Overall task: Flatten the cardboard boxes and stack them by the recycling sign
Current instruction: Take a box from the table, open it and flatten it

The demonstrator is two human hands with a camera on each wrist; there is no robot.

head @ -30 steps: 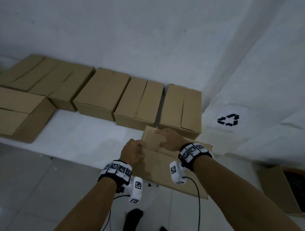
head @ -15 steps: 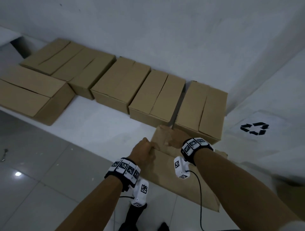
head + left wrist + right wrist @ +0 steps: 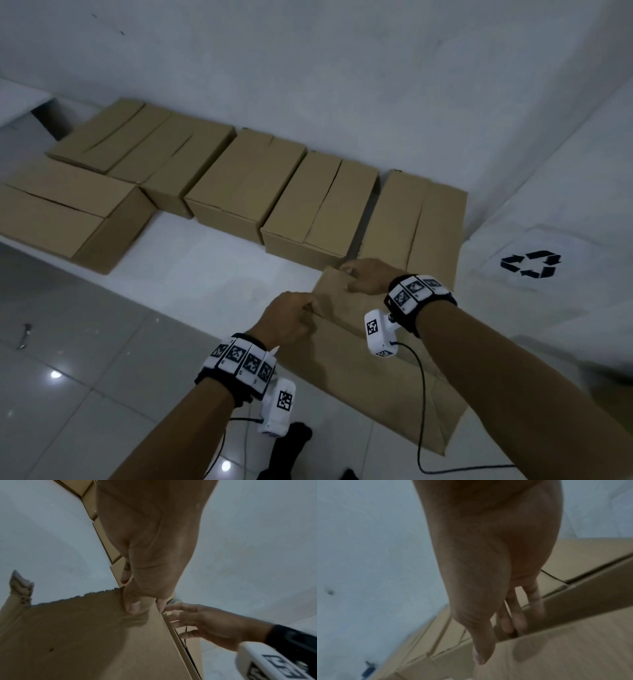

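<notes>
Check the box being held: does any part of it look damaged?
Yes. In the left wrist view the box has a ragged, torn top edge, frayed at one corner, beside where the left hand pinches it.

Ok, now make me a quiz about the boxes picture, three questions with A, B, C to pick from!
1. Beside the row of closed brown cardboard boxes, where is the white recycling sign with three arrows?
A. To its left
B. To its right
C. On top of it

2. What colour are the sign's arrows?
A. Green
B. Black
C. Red

3. What is the left hand doing to the flattened brown cardboard box?
A. Pinching its edge
B. Hanging free of it
C. Lying flat on top of it

Answers:
1 B, the sign lies beyond the row's right end.
2 B, they show black on white.
3 A, the left wrist view shows it gripping the edge.
</notes>
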